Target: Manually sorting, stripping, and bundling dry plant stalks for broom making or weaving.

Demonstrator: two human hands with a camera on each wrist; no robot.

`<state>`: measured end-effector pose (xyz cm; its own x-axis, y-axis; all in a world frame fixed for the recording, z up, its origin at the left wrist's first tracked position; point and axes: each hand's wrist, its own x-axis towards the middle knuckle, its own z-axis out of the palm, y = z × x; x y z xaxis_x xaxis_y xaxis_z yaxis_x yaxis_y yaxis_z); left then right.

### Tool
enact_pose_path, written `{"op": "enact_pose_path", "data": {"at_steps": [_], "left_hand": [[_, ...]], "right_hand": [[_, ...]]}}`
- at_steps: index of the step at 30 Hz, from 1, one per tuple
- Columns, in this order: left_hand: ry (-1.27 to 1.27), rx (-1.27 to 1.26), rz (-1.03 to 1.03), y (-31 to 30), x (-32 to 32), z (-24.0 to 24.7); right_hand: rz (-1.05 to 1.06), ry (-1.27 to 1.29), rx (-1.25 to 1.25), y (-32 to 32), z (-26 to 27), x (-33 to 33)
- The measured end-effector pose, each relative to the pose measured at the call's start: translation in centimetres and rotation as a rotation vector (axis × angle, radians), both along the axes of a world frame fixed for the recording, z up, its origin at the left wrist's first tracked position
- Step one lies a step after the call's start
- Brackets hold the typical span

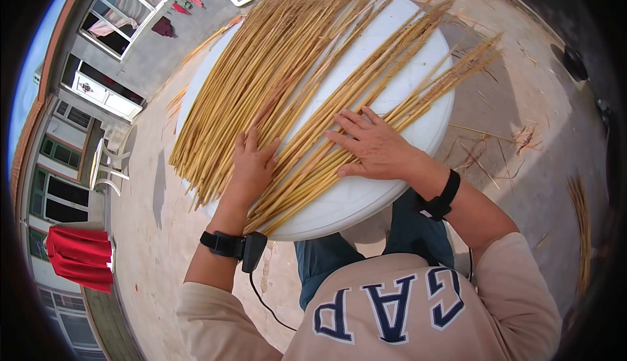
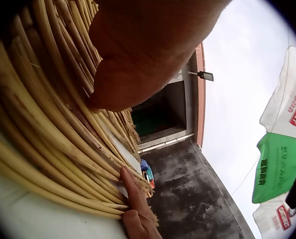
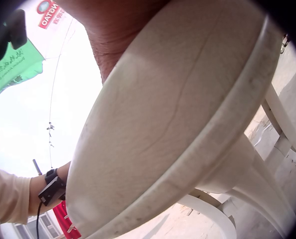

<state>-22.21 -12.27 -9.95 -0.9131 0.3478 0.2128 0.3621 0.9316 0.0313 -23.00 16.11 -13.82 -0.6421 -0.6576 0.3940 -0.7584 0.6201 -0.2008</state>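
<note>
Long dried stalks with feathery tops, like broom straw, lie across a round white table (image 1: 392, 24). A wide bundle of stalks (image 1: 235, 86) covers its left side, and looser stalks (image 1: 307, 181) lie in narrower groups to the right. My left hand (image 1: 251, 168) rests at the lower right edge of the wide bundle, fingers pointing up along it. Over the narrower groups, my right hand (image 1: 375, 148) lies spread, its fingertips touching the stalks. In the left wrist view, the right hand (image 2: 138, 211) reaches the stalks from the far side. The right wrist view shows mostly tabletop.
Behind the table stands a grey wall with a window (image 1: 124, 8). White plastic chairs (image 1: 111, 165) are at the left, near a hanging red garment (image 1: 80, 256). Another bunch of stalks (image 1: 580, 230) lies on the ground at the right, with straw scraps scattered about.
</note>
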Motion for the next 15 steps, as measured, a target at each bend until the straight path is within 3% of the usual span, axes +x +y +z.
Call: {"op": "enact_pose_path", "data": {"at_steps": [5,7,15], "left_hand": [[-0.003,0.073,-0.024,0.2,0.2,0.3],[-0.130,0.206,0.013,0.2,-0.3,0.7],[-0.087,0.099,-0.020,1.2,-1.0,-0.1]], "right_hand": [[-0.018,0.008,0.023,0.0,-0.1,0.0],[-0.020,0.013,0.028,0.0,-0.1,0.0],[-0.017,0.036,0.005,0.0,-0.3,-0.1]]}}
